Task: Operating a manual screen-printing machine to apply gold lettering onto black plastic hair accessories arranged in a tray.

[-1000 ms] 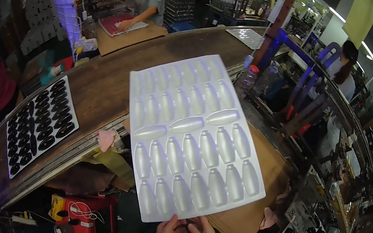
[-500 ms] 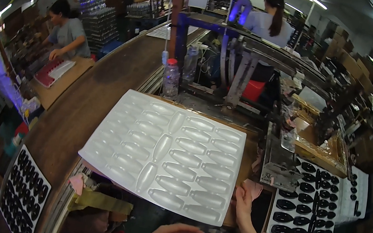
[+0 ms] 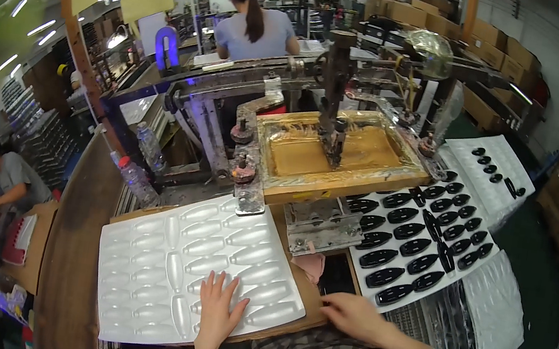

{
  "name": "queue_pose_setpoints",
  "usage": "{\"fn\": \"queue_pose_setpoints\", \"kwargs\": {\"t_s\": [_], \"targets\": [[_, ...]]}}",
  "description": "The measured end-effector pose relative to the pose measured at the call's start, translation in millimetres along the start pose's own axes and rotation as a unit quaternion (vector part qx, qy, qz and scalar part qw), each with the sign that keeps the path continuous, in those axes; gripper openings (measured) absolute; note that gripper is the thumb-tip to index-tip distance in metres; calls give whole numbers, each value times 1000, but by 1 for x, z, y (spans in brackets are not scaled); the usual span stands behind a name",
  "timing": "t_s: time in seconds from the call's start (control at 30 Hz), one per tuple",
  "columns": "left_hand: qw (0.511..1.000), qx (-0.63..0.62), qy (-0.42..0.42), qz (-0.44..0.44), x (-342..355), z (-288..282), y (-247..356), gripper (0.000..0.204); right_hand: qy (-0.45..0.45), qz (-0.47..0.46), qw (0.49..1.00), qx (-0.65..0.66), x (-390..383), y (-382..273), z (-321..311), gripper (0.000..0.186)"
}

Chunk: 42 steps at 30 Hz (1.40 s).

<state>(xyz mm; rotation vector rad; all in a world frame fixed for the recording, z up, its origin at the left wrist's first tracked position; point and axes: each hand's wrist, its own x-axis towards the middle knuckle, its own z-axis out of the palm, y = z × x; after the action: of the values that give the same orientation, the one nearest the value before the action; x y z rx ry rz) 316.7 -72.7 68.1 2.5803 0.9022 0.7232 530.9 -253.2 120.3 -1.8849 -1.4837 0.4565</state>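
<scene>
Your left hand spreads on a white moulded-plastic tray that leaning could tip off the brown cardboard's near edge; right hand curled, grip unclear.

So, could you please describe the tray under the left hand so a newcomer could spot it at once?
Find the wooden frame, then look below it, to its left. There a broad moulded tray lies under the spread left hand. Unlike the neighbouring tray by the right hand, which carries black pieces, it shows only pale bottle-like shapes.
</scene>
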Motion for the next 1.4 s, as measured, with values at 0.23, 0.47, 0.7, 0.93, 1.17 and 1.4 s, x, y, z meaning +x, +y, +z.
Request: {"fn": "queue_pose_setpoints", "kwargs": {"t_s": [0.23, 0.47, 0.7, 0.93, 1.17, 1.4], "targets": [[998, -2, -23, 53, 54, 29, 6, 42, -129, 89, 925, -346, -47, 86, -82, 40], [999, 40, -10, 16, 119, 61, -29, 42, -171, 43, 960, -216, -21, 63, -107, 41], [992, 96, 37, -75, 163, 105, -79, 47, 61, 34, 998, -4, 54, 46, -154, 60], [988, 112, 88, -54, 148, 127, -75, 44, -78, 127, 987, -52, 135, 35, -123, 54], [984, 80, 153, -47, 158, 120, -53, 45, -41, 32, 993, -101, 155, 27, -98, 60], [988, 64, 110, -85, 140, 102, -59, 62, -10, -51, 986, -158, 152, 55, -74, 56]]}}
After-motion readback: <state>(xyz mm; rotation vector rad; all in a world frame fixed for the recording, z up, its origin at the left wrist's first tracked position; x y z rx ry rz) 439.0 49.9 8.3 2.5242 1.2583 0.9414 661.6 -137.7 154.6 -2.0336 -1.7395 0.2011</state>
